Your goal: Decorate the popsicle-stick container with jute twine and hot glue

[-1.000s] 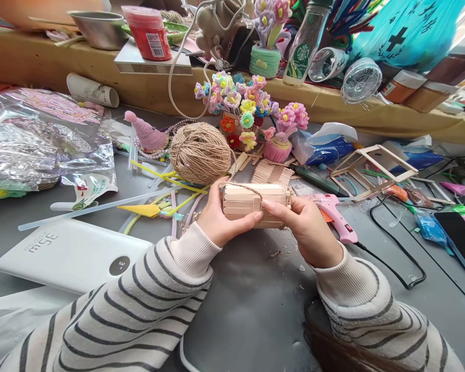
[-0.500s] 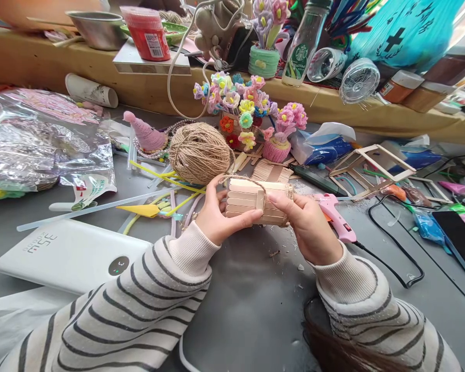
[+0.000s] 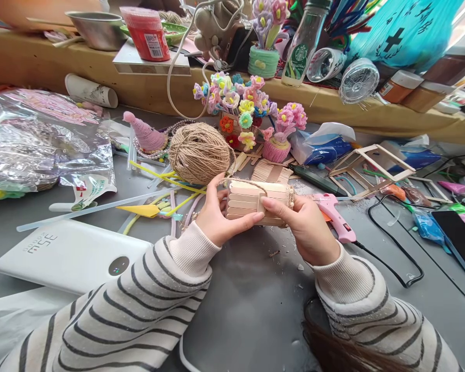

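Between my two hands is a small craft-stick container, made of pale wooden sticks side by side and lying on its side. My left hand grips its left end, thumb along the lower front. My right hand holds the right end, its thumb pressing on a short upright stick piece on the front. A strand of jute twine runs over the top, and more twine rings the right end. Just behind sits a ball of jute twine. The fingers behind the container are hidden.
A pink glue gun with a black cord lies right of my right hand. Left are a white power bank and yellow pipe cleaners. Fuzzy flowers, a stick frame and a cluttered shelf stand behind.
My right thumb has slid slightly left onto the short stick piece. The twine that hung down the front now lies higher, along the top. My left hand has barely moved.
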Available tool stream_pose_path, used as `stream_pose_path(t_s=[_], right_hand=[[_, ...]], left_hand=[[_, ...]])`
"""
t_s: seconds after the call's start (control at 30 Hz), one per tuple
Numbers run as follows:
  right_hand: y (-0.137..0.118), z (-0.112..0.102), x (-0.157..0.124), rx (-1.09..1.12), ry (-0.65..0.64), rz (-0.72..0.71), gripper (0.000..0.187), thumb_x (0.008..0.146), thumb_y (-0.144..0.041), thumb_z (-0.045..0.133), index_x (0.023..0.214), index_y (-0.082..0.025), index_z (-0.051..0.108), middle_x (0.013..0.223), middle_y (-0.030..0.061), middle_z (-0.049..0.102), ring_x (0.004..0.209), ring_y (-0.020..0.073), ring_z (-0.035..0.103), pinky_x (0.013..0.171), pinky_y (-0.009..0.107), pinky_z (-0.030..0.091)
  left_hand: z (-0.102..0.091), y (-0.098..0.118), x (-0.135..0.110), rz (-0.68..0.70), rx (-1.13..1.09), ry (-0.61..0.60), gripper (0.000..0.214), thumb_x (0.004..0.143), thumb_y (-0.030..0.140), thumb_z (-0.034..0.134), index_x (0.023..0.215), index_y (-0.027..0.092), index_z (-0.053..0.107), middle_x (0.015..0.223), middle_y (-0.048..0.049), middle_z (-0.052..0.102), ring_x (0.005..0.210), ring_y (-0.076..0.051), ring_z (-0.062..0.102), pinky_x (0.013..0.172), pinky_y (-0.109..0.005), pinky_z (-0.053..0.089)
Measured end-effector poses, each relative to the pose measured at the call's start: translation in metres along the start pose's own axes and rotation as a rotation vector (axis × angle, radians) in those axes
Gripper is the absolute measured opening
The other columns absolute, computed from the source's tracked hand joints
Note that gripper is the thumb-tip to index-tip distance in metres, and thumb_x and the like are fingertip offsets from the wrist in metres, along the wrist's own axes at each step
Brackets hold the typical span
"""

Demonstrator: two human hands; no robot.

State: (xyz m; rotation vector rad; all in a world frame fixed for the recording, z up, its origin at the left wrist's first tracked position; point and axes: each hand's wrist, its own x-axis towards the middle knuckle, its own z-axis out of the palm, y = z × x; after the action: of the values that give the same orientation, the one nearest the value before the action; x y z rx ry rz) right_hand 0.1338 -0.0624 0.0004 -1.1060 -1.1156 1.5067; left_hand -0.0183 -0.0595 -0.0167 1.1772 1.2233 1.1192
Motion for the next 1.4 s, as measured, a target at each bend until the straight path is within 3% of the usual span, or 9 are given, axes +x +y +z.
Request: stream_pose_path(t_s=[0.4, 0.57, 0.63, 0.7, 0.8, 0.9, 1.03, 1.4], right_hand=[[-0.002, -0.001, 0.001, -0.037, 0.008, 0.033, 0.036, 0.067, -0.039, 0.07, 0.097, -0.018, 0.069, 0.102, 0.0057, 0.07, 0.099, 0.0231, 0.062, 0.086, 0.034, 0.047], [-0.006, -0.008, 0.004, -0.171, -0.007, 0.052, 0.045, 0.074, -0.056, 0.056, 0.09, -0.016, 0.07, 0.08, 0.0043, 0.07, 0.084, 0.0212, 0.062, 0.072, 0.032, 0.046], [-0.011, -0.014, 0.004, -0.372, 0.049, -0.011, 0.047, 0.074, -0.059, 0.053, 0.074, -0.016, 0.07, 0.065, 0.0023, 0.064, 0.068, 0.0177, 0.059, 0.063, 0.029, 0.043], [-0.016, -0.02, 0.004, -0.621, 0.228, -0.184, 0.044, 0.073, -0.058, 0.056, 0.063, -0.017, 0.065, 0.058, 0.0011, 0.058, 0.058, 0.0141, 0.051, 0.057, 0.029, 0.038], [-0.021, -0.024, 0.002, -0.86, 0.444, -0.503, 0.03, 0.073, -0.049, 0.061, 0.072, -0.019, 0.064, 0.073, 0.0029, 0.059, 0.061, 0.0136, 0.048, 0.059, 0.029, 0.039], [-0.019, -0.02, 0.001, -0.951, 0.334, -0.677, 0.02, 0.074, -0.04, 0.064, 0.08, -0.021, 0.065, 0.089, 0.0053, 0.058, 0.082, 0.0188, 0.054, 0.075, 0.033, 0.043], [-0.013, -0.01, 0.001, -0.975, 0.217, -0.723, 0.012, 0.074, -0.033, 0.066, 0.075, -0.021, 0.066, 0.094, 0.006, 0.059, 0.096, 0.0211, 0.053, 0.088, 0.038, 0.039], [-0.009, -0.008, 0.001, -0.857, 0.278, -0.696, 0.009, 0.076, -0.028, 0.064, 0.07, -0.021, 0.062, 0.091, 0.0046, 0.06, 0.093, 0.0196, 0.056, 0.086, 0.038, 0.043]], left_hand=[[0.0, 0.004, 0.0, -0.021, 0.034, -0.006, 0.105, 0.051, 0.032, 0.079, 0.134, 0.01, 0.018, 0.118, -0.0175, 0.051, 0.1, -0.027, 0.059, 0.087, -0.041, 0.049], [-0.003, 0.001, 0.003, -0.097, -0.038, 0.003, 0.105, 0.049, 0.034, 0.08, 0.133, 0.011, 0.021, 0.121, -0.0187, 0.047, 0.101, -0.027, 0.058, 0.087, -0.041, 0.049], [-0.003, 0.0, 0.005, -0.125, -0.065, 0.02, 0.107, 0.048, 0.036, 0.081, 0.133, 0.012, 0.021, 0.122, -0.0197, 0.045, 0.1, -0.027, 0.058, 0.086, -0.041, 0.048], [-0.003, -0.002, 0.005, -0.127, -0.054, 0.048, 0.109, 0.046, 0.038, 0.082, 0.133, 0.013, 0.021, 0.12, -0.0192, 0.046, 0.1, -0.028, 0.058, 0.088, -0.044, 0.046], [-0.003, -0.009, 0.006, -0.073, -0.022, 0.064, 0.112, 0.043, 0.038, 0.084, 0.134, 0.016, 0.02, 0.113, -0.0153, 0.051, 0.102, -0.03, 0.056, 0.093, -0.048, 0.042], [-0.002, -0.015, 0.006, -0.014, -0.034, 0.059, 0.115, 0.042, 0.034, 0.085, 0.134, 0.022, 0.019, 0.109, -0.011, 0.054, 0.104, -0.03, 0.056, 0.095, -0.05, 0.04], [-0.002, -0.017, 0.006, 0.006, -0.014, 0.05, 0.115, 0.043, 0.035, 0.085, 0.135, 0.022, 0.019, 0.108, -0.0108, 0.054, 0.104, -0.031, 0.056, 0.096, -0.052, 0.038], [-0.002, -0.017, 0.007, -0.008, 0.023, 0.041, 0.117, 0.043, 0.045, 0.083, 0.136, 0.02, 0.016, 0.109, -0.014, 0.054, 0.101, -0.031, 0.057, 0.095, -0.054, 0.037]])
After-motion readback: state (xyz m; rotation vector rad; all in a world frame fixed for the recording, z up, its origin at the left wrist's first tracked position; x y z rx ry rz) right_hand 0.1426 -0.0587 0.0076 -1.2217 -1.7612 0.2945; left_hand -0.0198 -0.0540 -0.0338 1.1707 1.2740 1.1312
